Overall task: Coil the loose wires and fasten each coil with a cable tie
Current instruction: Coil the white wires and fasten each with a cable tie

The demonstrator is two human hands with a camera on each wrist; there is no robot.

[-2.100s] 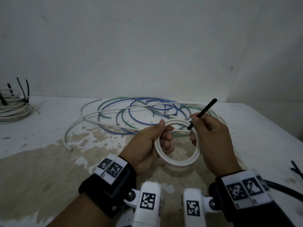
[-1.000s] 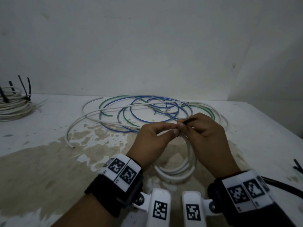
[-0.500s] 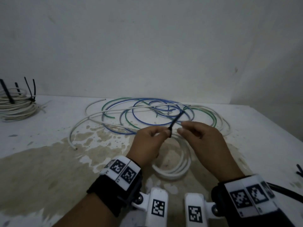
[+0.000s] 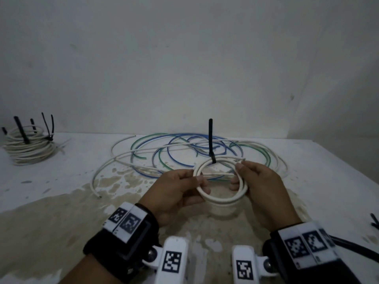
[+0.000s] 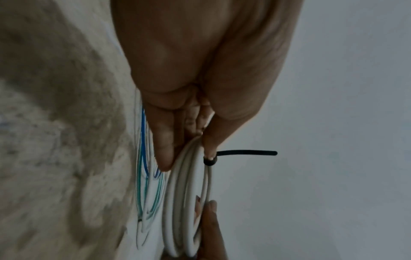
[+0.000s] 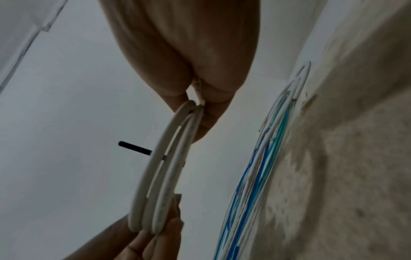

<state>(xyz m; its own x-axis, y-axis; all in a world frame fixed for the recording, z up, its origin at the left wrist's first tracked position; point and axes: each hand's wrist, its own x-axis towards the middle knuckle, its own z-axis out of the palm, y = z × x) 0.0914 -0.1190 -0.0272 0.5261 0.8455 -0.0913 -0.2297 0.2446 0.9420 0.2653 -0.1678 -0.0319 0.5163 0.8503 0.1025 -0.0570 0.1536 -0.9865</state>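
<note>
the black cable tie, loose half a second before, now stood closed on the white wire coil. the left hand and right hand gripped opposite sides above the table; this coil seemed fastened.

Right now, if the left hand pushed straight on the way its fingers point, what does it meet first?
Likely the right hand, which grips the opposite side of the white coil that the left hand holds. Only the coil's open middle lies between them, though depth is uncertain.
</note>
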